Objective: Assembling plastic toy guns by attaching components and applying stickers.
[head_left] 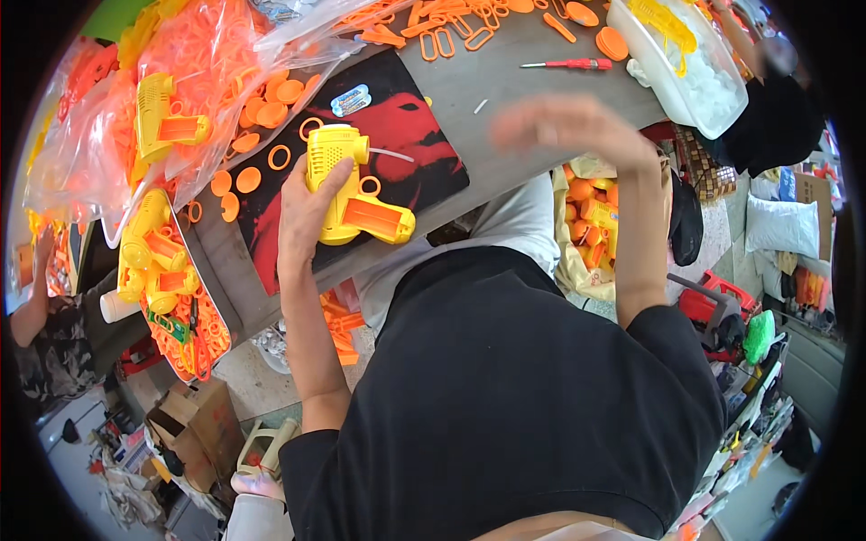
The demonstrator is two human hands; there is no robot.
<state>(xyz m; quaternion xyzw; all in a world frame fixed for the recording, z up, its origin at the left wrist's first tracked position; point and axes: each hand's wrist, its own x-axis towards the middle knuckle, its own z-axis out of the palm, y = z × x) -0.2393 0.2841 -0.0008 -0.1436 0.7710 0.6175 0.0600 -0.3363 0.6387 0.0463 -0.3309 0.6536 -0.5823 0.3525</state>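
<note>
My left hand (305, 206) is wrapped round a yellow plastic toy gun (338, 158), held above a black and red mat (410, 86). An orange compartment (374, 218) in its handle lies open, and a thin pale tube (392, 155) sticks out of its side. Over the table's right part hovers my right hand (568, 126), smeared by motion, its fingers not clear. A red-handled screwdriver (577, 64) lies beyond it. On the mat, near the toy's top, is a small blue sticker (350, 100).
Orange rings and discs (271, 113) lie by a plastic bag (203, 54) at the left. Another yellow toy gun (162, 117) rests against it. A tray (216, 347) holds more toys and orange parts. A white tub (699, 90) stands far right, a sack (577, 275) below the table edge.
</note>
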